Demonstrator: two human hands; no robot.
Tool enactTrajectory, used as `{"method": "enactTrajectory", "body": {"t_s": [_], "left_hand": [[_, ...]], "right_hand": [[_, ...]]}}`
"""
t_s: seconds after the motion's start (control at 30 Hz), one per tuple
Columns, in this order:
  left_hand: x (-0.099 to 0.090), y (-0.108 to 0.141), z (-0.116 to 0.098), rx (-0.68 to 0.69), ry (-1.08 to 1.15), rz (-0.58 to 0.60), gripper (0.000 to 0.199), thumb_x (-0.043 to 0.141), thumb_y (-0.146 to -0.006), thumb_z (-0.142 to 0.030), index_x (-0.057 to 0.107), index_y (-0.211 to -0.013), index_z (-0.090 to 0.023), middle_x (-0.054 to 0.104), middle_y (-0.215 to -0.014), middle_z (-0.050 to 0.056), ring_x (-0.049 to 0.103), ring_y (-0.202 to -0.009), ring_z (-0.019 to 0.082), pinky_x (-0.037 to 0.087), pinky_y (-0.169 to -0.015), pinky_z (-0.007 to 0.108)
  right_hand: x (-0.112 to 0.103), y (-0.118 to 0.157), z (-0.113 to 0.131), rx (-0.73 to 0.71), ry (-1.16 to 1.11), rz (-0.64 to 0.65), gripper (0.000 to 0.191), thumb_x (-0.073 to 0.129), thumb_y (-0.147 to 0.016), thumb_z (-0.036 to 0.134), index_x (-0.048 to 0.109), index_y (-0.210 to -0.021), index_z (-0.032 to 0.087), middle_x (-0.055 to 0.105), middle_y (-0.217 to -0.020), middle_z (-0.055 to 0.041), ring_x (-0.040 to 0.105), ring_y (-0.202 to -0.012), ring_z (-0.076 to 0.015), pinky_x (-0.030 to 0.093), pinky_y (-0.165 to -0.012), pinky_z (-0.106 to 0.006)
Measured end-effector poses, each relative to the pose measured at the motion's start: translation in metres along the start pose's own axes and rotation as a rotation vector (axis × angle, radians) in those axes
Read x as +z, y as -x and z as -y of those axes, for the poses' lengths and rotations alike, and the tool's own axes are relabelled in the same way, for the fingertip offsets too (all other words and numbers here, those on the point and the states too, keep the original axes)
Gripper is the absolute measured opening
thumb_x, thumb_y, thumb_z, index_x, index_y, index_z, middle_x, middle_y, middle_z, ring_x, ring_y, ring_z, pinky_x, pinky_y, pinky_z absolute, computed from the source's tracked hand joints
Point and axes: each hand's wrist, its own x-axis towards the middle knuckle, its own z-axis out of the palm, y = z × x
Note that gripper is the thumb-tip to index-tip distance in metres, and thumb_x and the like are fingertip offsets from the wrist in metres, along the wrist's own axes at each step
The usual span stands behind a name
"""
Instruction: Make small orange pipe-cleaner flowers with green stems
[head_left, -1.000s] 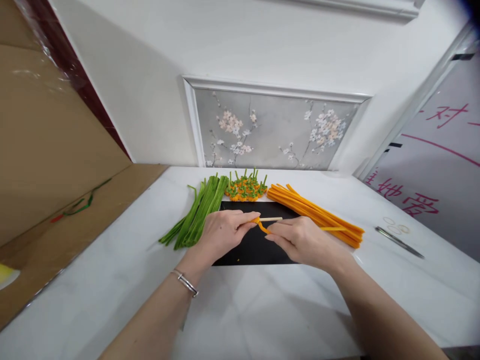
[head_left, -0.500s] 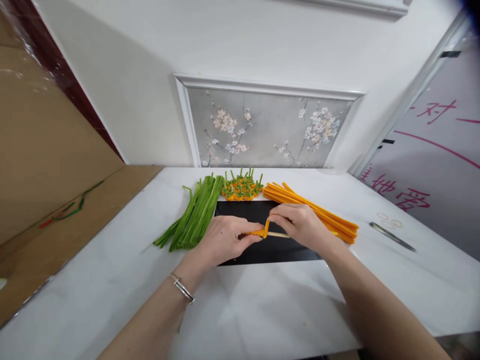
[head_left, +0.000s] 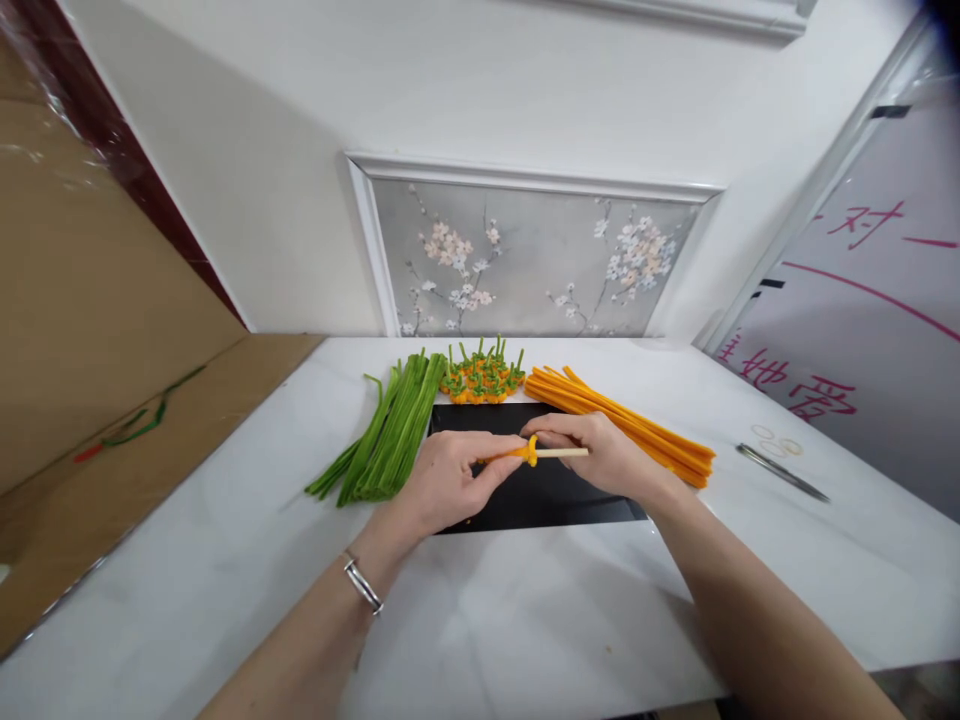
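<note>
Partly hidden — orange strip [head_left: 532, 452], pale stick [head_left: 564, 453] in left hand [head_left: 450, 475].

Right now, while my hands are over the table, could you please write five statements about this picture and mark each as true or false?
1. The left hand holds an orange strip wound around a stick. True.
2. The stick is dark green. False: the stick is pale.
3. Small green-and-orange pieces stand behind the black mat. True.
4. A bracelet is on the right wrist. False: the bracelet is on the left.
5. Green strips lie left of the mat. True.
</note>
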Motion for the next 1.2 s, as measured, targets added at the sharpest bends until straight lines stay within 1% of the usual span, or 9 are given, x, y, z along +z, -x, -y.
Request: {"method": "enactTrajectory", "body": {"t_s": [0.1,0.17,0.27,0.37,0.57,0.73,0.83,1.0,1.2], "left_hand": [[0.001,-0.001,0.003,-0.008,-0.091,-0.034,0.020,0.052,-0.092,-0.027,0.070,-0.101,-0.025,0.074,-0.089,-0.002,0.065,-0.075,0.014,0.045,-0.069,0.024],[0.003,-0.002,0.005,0.022,-0.179,0.016,0.018,0.051,-0.092,-0.025,0.068,-0.099,-0.023,0.073,-0.088,-0.001,0.064,-0.076,0.015,0.044,-0.073,0.027],[0.007,0.000,0.004,0.031,-0.248,0.140,0.017,0.047,-0.093,-0.020,0.062,-0.100,-0.021,0.070,-0.087,0.000,0.063,-0.070,0.015,0.041,-0.063,0.026],[0.008,0.002,-0.002,0.026,-0.333,0.188,0.016,0.043,-0.094,-0.020,0.057,-0.102,-0.020,0.068,-0.085,0.000,0.062,-0.066,0.015,0.036,-0.055,0.025],[0.011,0.003,-0.007,0.018,-0.527,0.018,0.027,0.055,-0.088,-0.047,0.057,-0.083,-0.021,0.064,-0.068,-0.003,0.058,-0.059,0.015,0.027,-0.050,0.027],[0.013,0.003,-0.004,0.095,-0.548,-0.068,0.027,0.053,-0.091,-0.039,0.058,-0.073,-0.020,0.062,-0.063,-0.004,0.055,-0.057,0.012,0.024,-0.050,0.028],[0.012,0.003,-0.006,0.112,-0.515,-0.094,0.029,0.053,-0.091,-0.041,0.059,-0.071,-0.020,0.060,-0.061,-0.004,0.053,-0.056,0.011,0.025,-0.050,0.027],[0.010,0.003,-0.007,0.126,-0.447,-0.060,0.022,0.053,-0.090,-0.038,0.062,-0.079,-0.021,0.061,-0.066,-0.003,0.055,-0.060,0.012,0.031,-0.053,0.027],[0.011,0.003,-0.006,0.133,-0.446,-0.066,0.023,0.051,-0.092,-0.033,0.062,-0.077,-0.020,0.063,-0.067,-0.003,0.055,-0.061,0.012,0.032,-0.054,0.027]], "right_hand": [[0.004,0.001,0.000,0.029,0.071,-0.042,0.035,0.046,-0.084,0.009,0.066,-0.109,0.024,0.071,-0.095,-0.0002,0.065,-0.078,-0.0143,0.048,-0.071,-0.024],[0.007,0.001,-0.001,0.075,0.154,-0.056,0.037,0.046,-0.082,0.008,0.067,-0.108,0.025,0.072,-0.088,0.0006,0.065,-0.072,-0.0145,0.047,-0.067,-0.024],[0.009,0.002,-0.002,0.124,0.243,-0.071,0.039,0.047,-0.081,0.008,0.068,-0.109,0.026,0.072,-0.081,0.0009,0.065,-0.068,-0.0149,0.045,-0.063,-0.023],[0.010,0.002,0.001,0.149,0.264,-0.086,0.038,0.047,-0.081,0.008,0.068,-0.108,0.026,0.073,-0.082,0.0003,0.066,-0.070,-0.0156,0.045,-0.066,-0.023],[0.011,0.000,0.012,0.160,0.289,-0.027,0.037,0.047,-0.077,0.006,0.067,-0.101,0.025,0.071,-0.077,0.0011,0.064,-0.066,-0.0145,0.043,-0.060,-0.021],[0.010,0.000,0.013,0.137,0.246,-0.027,0.035,0.046,-0.079,0.007,0.066,-0.101,0.025,0.072,-0.084,0.0005,0.063,-0.069,-0.0135,0.043,-0.064,-0.021],[0.010,0.000,0.013,0.133,0.238,-0.018,0.034,0.045,-0.077,0.006,0.067,-0.097,0.024,0.069,-0.077,0.0011,0.060,-0.065,-0.0125,0.040,-0.060,-0.020],[0.009,0.000,0.012,0.123,0.239,-0.030,0.038,0.043,-0.073,0.003,0.067,-0.094,0.024,0.061,-0.066,0.0029,0.053,-0.058,-0.0115,0.034,-0.053,-0.020],[0.010,0.001,0.011,0.098,0.239,-0.048,0.036,0.043,-0.075,0.004,0.067,-0.093,0.024,0.064,-0.070,0.0015,0.053,-0.058,-0.0117,0.035,-0.054,-0.020]]}}
